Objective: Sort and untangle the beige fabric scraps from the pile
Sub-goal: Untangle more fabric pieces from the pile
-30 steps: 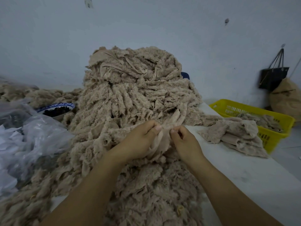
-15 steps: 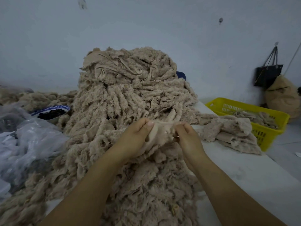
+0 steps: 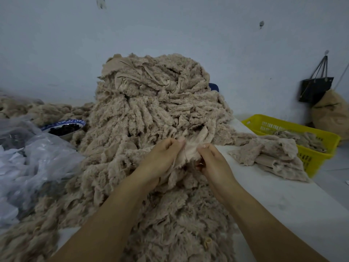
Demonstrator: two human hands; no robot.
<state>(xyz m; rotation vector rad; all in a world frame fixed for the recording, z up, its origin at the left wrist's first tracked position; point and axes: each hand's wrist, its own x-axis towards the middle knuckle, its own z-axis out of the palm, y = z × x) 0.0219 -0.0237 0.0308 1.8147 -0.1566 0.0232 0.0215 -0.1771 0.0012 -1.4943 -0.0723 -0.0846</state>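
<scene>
A tall pile of fluffy beige fabric scraps (image 3: 151, 110) fills the middle of the white table (image 3: 283, 201) and spills toward me. At its front, both hands hold one beige scrap (image 3: 191, 151) between them. My left hand (image 3: 162, 159) grips its left edge with curled fingers. My right hand (image 3: 213, 161) pinches its right edge, knuckles facing me. The scrap's far end runs up into the pile. A small heap of sorted scraps (image 3: 270, 156) lies to the right on the table.
A yellow plastic basket (image 3: 317, 148) with several scraps stands at the table's right end. A clear plastic bag (image 3: 28, 167) lies at the left, with a blue-rimmed bowl (image 3: 64, 127) of dark bits behind it. A black bag (image 3: 315, 87) hangs on the wall.
Both hands have kept hold of the same scrap and shifted slightly; it is now pulled flatter between them. The view has tilted a little.
</scene>
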